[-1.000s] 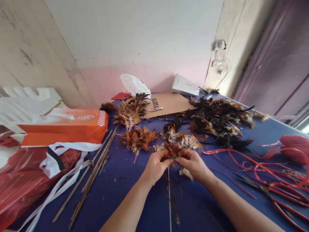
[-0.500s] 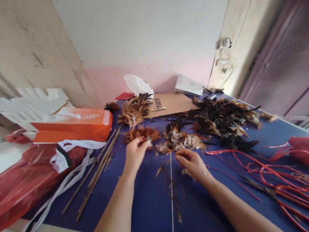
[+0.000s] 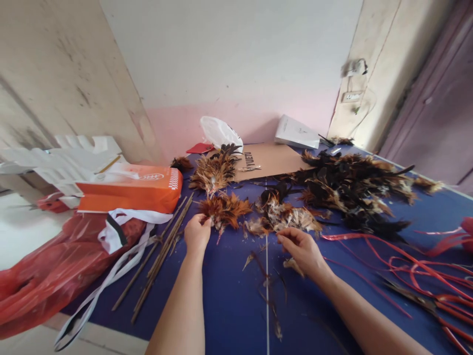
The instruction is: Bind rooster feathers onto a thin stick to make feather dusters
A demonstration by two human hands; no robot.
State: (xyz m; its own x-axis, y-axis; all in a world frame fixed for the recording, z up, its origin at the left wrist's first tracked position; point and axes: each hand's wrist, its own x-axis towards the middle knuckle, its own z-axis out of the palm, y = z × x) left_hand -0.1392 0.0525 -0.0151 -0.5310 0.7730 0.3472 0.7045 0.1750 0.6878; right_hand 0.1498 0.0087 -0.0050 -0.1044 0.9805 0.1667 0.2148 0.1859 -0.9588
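My left hand point(image 3: 198, 232) is at the left edge of a reddish-brown feather bunch point(image 3: 231, 209), thumb and fingers pressed together. Whether a feather sits between those fingertips is too small to tell. The bunch lies on the blue table point(image 3: 232, 291), with a thin pinkish-red end sticking out toward me. My right hand point(image 3: 302, 250) is pinched just in front of a loose heap of pale and dark feathers point(image 3: 291, 217). I cannot make out what, if anything, its fingertips hold. Another tied feather bunch point(image 3: 212, 172) lies farther back on the left.
A big dark feather pile point(image 3: 354, 182) covers the right rear. Thin sticks point(image 3: 162, 256), an orange bag point(image 3: 129, 195) and red plastic point(image 3: 77, 261) lie left. Scissors point(image 3: 417, 298) and red plastic strips point(image 3: 388, 246) are right. Cardboard point(image 3: 273, 160) lies at the back.
My left hand has moved left, off the middle of the reddish-brown bunch, which now shows more fully on the table. The right hand keeps its pinch by the heap. The view has shifted slightly.
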